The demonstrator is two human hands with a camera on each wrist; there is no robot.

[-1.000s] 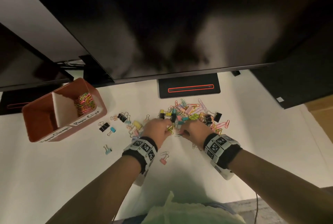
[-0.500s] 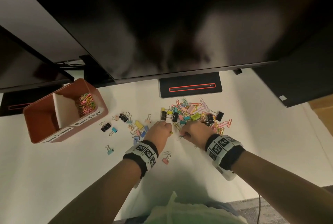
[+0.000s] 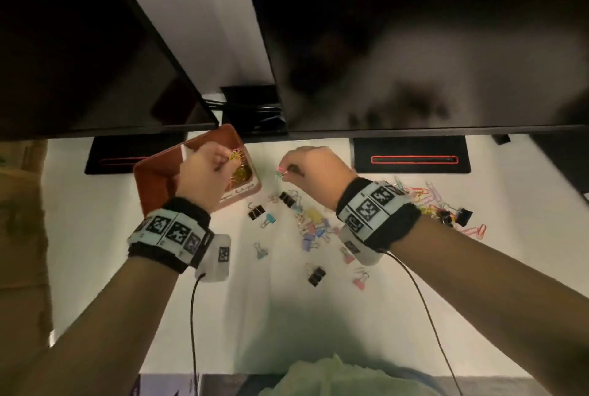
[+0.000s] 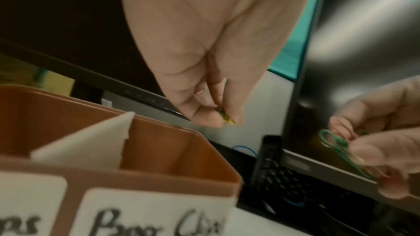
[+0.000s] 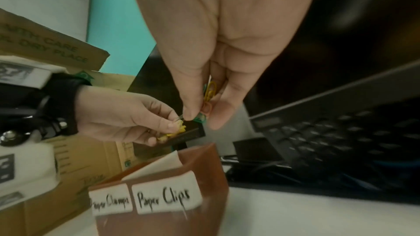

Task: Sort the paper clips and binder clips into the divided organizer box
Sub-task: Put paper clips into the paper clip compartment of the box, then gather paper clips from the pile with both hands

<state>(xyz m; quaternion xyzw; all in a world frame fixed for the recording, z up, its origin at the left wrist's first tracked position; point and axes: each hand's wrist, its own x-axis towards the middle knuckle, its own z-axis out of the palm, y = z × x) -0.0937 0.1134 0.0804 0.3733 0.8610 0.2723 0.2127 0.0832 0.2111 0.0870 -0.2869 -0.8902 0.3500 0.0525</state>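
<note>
Left hand (image 3: 204,172): fingers (image 4: 204,116) pinch yellow paper clips (image 5: 172,130) above the organizer box (image 3: 153,178), over its compartment labelled "Paper Clips". Right hand (image 3: 315,172): fingers pinch green and yellow paper clips (image 5: 210,91) just right of the box. Binder clips (image 3: 288,199) lie scattered on the white bench (image 3: 95,252) nearby.

Left hand (image 3: 204,172) pinching paper clips (image 3: 235,154) over organizer box (image 3: 153,178), right hand (image 3: 314,172) pinching clips beside it
</note>
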